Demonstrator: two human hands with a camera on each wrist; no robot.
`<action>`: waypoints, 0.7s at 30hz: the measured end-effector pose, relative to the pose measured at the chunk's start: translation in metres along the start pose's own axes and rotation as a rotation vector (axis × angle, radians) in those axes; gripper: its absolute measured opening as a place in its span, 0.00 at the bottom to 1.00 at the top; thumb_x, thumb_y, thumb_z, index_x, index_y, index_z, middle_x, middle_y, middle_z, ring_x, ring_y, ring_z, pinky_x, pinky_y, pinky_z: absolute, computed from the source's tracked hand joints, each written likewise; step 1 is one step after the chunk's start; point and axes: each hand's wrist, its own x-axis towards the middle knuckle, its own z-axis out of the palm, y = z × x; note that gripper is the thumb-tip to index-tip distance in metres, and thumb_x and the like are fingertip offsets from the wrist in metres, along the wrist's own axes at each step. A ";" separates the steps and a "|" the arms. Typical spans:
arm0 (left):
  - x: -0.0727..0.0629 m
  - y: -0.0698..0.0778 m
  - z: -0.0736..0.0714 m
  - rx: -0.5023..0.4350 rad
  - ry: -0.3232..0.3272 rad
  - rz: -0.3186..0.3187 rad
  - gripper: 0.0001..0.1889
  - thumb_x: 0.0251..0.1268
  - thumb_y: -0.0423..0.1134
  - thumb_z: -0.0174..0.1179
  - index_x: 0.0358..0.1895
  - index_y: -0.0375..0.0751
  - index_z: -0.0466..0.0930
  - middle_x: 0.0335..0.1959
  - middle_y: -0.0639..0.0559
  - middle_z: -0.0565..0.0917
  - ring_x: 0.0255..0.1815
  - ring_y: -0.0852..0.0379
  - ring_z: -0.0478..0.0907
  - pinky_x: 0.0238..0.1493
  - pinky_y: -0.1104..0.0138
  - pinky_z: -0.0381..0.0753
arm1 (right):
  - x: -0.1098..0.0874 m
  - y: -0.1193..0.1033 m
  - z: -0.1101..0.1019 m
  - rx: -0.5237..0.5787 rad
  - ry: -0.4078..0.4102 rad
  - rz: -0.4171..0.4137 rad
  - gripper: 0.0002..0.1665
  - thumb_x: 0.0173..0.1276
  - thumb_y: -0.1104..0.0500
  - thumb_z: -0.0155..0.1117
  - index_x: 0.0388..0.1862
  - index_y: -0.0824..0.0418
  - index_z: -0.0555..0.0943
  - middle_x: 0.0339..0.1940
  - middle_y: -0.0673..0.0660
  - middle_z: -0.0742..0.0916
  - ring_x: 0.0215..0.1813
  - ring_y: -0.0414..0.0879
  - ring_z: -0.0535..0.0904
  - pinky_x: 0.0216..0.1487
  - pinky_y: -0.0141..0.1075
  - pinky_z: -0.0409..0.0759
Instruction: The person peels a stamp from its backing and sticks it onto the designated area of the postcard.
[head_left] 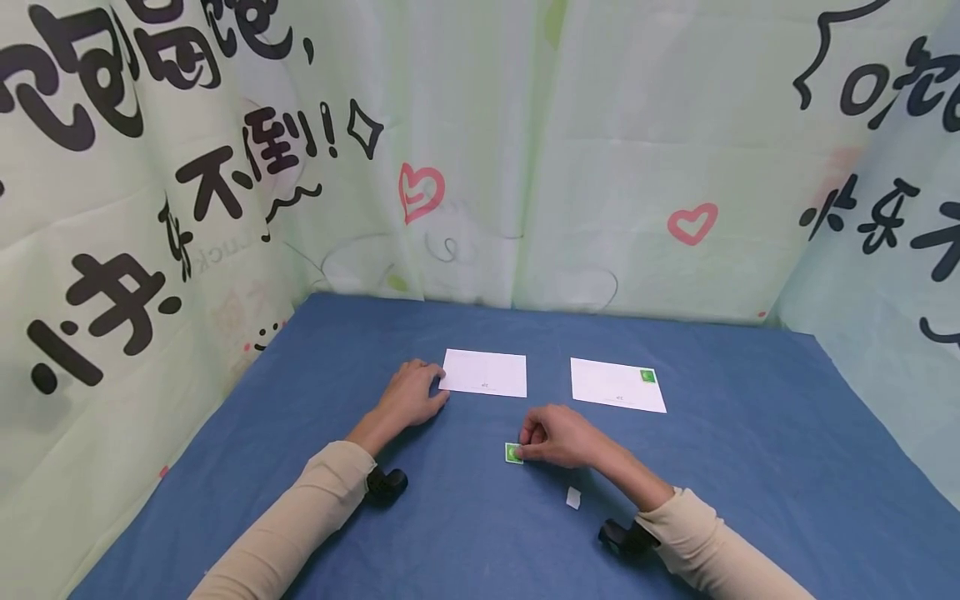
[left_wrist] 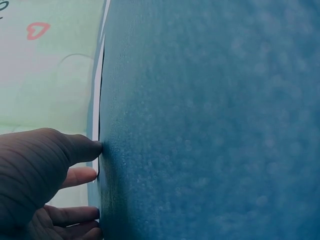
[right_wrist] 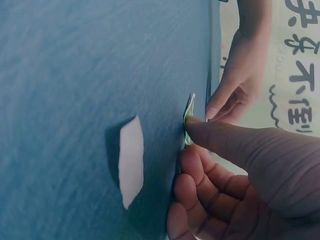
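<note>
My right hand point(head_left: 562, 437) pinches a small green stamp point(head_left: 513, 453) with a white border, low over the blue cloth. In the right wrist view the thumb lies against the stamp point(right_wrist: 189, 120), and the other fingers are curled beneath. My left hand point(head_left: 411, 393) rests at the left end of a white envelope point(head_left: 486, 372), its thumb and fingertips around the lower left corner. The left wrist view shows this envelope point(left_wrist: 98, 85) edge-on beside the thumb. To the right lies a second white envelope point(head_left: 615, 385), a green stamp point(head_left: 647, 376) in its upper right corner.
A small white paper scrap point(head_left: 573, 497) lies on the cloth below the right hand, slightly raised at its edges in the right wrist view. Blue cloth point(head_left: 450, 533) covers the table. Printed pale curtains point(head_left: 480, 150) stand behind it and on both sides.
</note>
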 end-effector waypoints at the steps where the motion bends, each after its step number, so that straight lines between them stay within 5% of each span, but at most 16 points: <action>1: 0.000 0.000 0.000 0.001 0.001 0.000 0.21 0.73 0.45 0.63 0.62 0.37 0.80 0.64 0.36 0.78 0.68 0.39 0.71 0.70 0.47 0.68 | 0.000 0.000 0.000 0.009 -0.003 0.008 0.09 0.65 0.58 0.75 0.31 0.60 0.83 0.23 0.47 0.80 0.25 0.37 0.71 0.29 0.31 0.71; 13: 0.000 -0.001 0.002 -0.028 0.018 0.001 0.21 0.73 0.44 0.63 0.62 0.36 0.80 0.63 0.36 0.78 0.67 0.39 0.72 0.69 0.47 0.69 | -0.002 -0.003 0.005 0.026 0.051 0.021 0.06 0.65 0.62 0.71 0.29 0.61 0.83 0.21 0.47 0.78 0.24 0.38 0.70 0.27 0.31 0.68; 21: -0.011 0.003 0.001 -0.088 0.058 0.044 0.20 0.72 0.43 0.64 0.61 0.35 0.81 0.61 0.36 0.80 0.66 0.39 0.73 0.67 0.48 0.71 | -0.011 -0.003 0.007 0.125 0.103 0.014 0.04 0.66 0.62 0.68 0.32 0.60 0.82 0.25 0.47 0.80 0.27 0.39 0.73 0.29 0.31 0.72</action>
